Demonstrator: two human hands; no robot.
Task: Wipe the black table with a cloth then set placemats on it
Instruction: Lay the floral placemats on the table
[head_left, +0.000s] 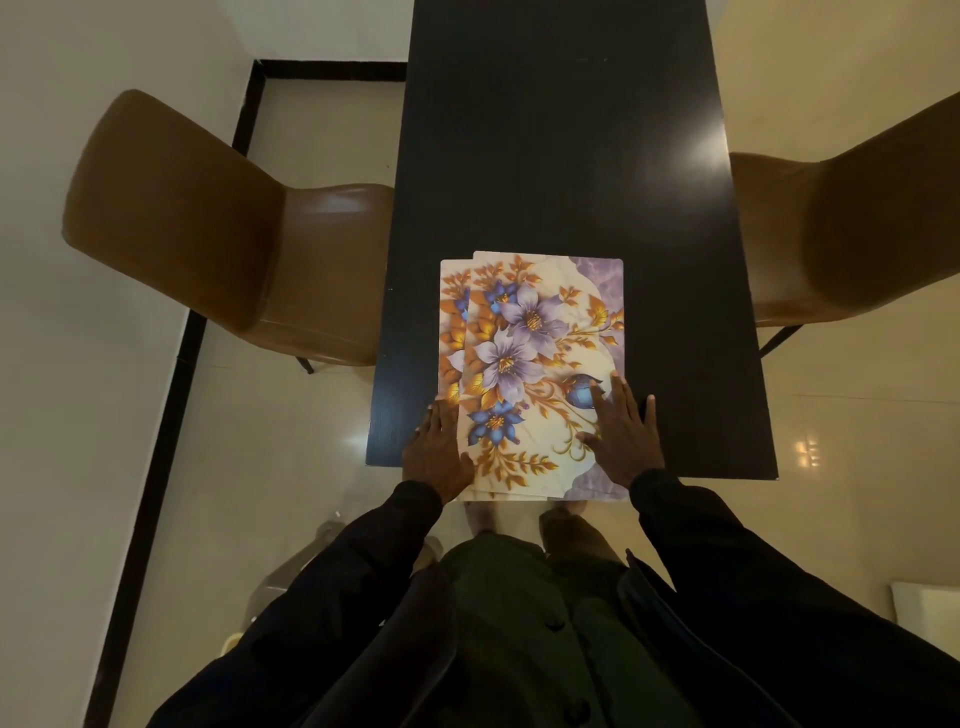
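Note:
A stack of floral placemats, white with purple and blue flowers and orange leaves, lies at the near end of the long black table. The top mat is shifted a little to the right of the one beneath, and the stack overhangs the table's near edge. My left hand rests flat on the stack's near left edge. My right hand lies flat with fingers spread on the near right part of the top mat. No cloth is in view.
A brown leather chair stands at the table's left side and another brown chair at its right. Pale tiled floor with a black border strip surrounds the table. A white object sits at the lower right.

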